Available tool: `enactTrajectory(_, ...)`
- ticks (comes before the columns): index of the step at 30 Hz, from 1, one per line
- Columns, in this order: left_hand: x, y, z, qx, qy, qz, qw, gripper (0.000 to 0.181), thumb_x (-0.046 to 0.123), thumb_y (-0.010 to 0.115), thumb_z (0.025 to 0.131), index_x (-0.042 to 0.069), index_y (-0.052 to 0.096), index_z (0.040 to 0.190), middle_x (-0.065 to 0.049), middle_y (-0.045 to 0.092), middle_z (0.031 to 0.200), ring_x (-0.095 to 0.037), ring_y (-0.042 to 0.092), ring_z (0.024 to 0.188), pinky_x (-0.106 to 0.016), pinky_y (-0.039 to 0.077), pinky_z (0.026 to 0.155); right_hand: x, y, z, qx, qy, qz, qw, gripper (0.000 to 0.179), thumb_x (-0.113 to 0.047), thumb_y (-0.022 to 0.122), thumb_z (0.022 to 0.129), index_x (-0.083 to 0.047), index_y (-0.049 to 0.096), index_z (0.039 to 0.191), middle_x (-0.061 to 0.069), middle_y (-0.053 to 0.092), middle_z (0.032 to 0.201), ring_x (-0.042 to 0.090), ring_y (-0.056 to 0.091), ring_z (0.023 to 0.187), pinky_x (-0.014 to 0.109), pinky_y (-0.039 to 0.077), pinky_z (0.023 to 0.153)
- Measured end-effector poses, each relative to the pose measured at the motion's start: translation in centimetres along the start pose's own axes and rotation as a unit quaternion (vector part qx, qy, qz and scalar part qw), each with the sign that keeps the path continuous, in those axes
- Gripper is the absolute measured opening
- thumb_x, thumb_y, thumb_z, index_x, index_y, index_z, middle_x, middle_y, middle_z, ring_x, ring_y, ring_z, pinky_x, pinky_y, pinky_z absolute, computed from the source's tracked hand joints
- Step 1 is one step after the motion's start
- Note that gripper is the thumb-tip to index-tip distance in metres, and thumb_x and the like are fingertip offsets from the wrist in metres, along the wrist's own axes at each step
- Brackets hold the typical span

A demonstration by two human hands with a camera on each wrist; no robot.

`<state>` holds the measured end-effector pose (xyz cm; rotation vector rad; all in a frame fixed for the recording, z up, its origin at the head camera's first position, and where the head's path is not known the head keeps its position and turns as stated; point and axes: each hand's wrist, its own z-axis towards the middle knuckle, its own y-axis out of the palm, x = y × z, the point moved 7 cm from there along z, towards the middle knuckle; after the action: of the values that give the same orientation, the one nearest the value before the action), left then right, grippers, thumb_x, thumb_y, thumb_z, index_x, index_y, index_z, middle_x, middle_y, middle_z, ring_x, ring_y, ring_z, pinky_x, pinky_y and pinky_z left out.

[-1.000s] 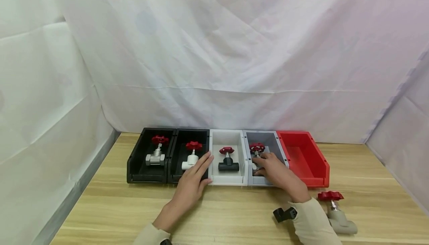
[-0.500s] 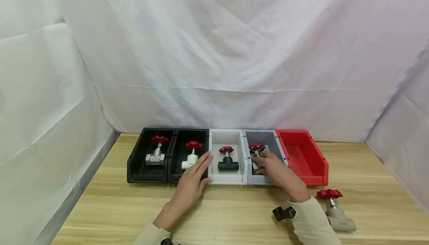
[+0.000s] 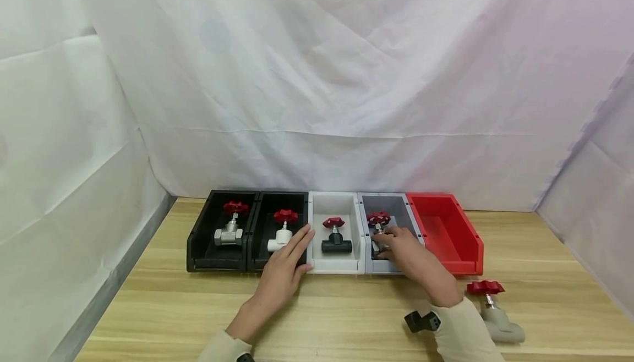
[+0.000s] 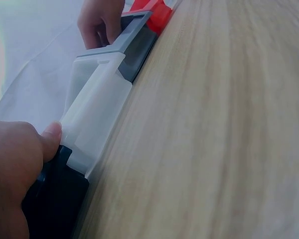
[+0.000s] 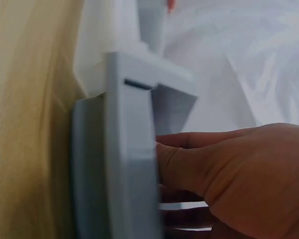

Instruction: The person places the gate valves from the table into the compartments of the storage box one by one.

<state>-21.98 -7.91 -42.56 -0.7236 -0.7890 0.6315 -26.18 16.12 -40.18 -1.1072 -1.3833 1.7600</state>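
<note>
My right hand [image 3: 408, 254] reaches into the grey bin [image 3: 398, 203], its fingers and thumb on the body of a metal valve with a red handwheel [image 3: 378, 218]. In the right wrist view the bin's wall hides the fingertips. My left hand [image 3: 284, 271] lies with extended fingers over the rims where the second black bin [image 3: 267, 199] meets the white bin [image 3: 333, 265]. A white valve [image 3: 281, 238] sits beside those fingers, in the black bin. Inside the white bin stands a black valve [image 3: 337, 243], its handwheel red too.
Leftmost in the row is another black bin [image 3: 195, 249] with a silver valve [image 3: 229, 234] inside. A red bin [image 3: 446, 235] forms the right end. In front of it, on the wooden table [image 3: 163, 312], lies a beige valve [image 3: 500, 323] near my right sleeve.
Both hands keep their places, the right one still at the metal valve in the grey bin. Only a very slight shift of the whole view shows.
</note>
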Motion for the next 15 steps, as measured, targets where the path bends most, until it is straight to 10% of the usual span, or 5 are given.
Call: enactTrajectory(15,0.1,-0.1,-0.1,0.012,0.012,0.001,0.9998,0.076,0.017,0.074,0.084,0.018,0.036,0.149,0.005,0.029,0.154,-0.027,0.057,0.109,-0.046,0.046,0.088,-2.8,-4.8,-4.2,0.086,-0.075,-0.037,0.9928,0.044,-0.02,0.081,0.077,-0.015,0.068,0.119,0.004,0.063,0.103,0.02,0.06,0.092,0.033,0.055,0.073)
